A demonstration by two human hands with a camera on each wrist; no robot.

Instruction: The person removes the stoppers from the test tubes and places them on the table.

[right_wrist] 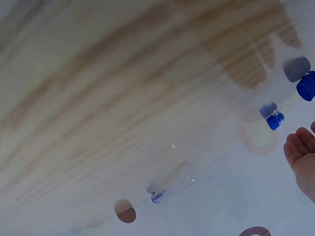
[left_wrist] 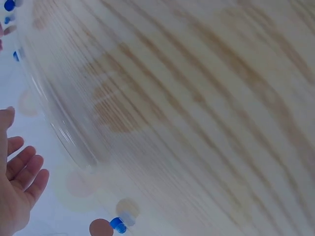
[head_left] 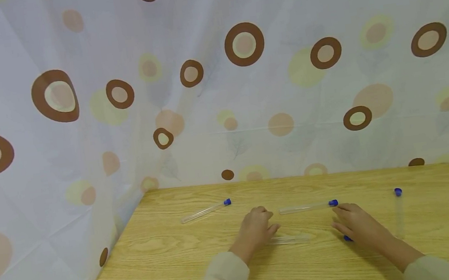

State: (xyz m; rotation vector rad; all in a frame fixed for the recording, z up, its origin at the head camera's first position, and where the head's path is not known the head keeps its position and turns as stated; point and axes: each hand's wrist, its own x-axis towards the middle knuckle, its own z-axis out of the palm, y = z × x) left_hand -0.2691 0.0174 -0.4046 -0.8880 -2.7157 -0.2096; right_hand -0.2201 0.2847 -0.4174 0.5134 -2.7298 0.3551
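A hanging sheet [head_left: 203, 100] printed with rings and dots forms the whole backdrop, and in front of it spreads the wood-grained bench [head_left: 161, 278]. Over this, two forearms in pale sleeves [head_left: 224, 275] come in from the near edge, the left one slanting up and right, the right one up and left, so they converge.

The left hand [head_left: 254, 229] is back upward, its thumb pointing right; in its wrist view the fingers are loosely bent, slightly apart, and grip nothing. The right hand [head_left: 361, 226] points left, thumb parted below relaxed fingers, likewise holding nothing.

Four clear tubes lie on the bench. The near tube [head_left: 291, 239] is between the hands, one end hidden behind the left. The middle tube [head_left: 302, 208] lies farther back, its capped end just beside the right fingertips. The left tube [head_left: 203, 212] slants beyond the left hand; the right tube [head_left: 399, 212] points away, right of the right hand.

Smallest, a blue cap [head_left: 348, 238] shows under the right hand; whether it joins a tube I cannot tell.
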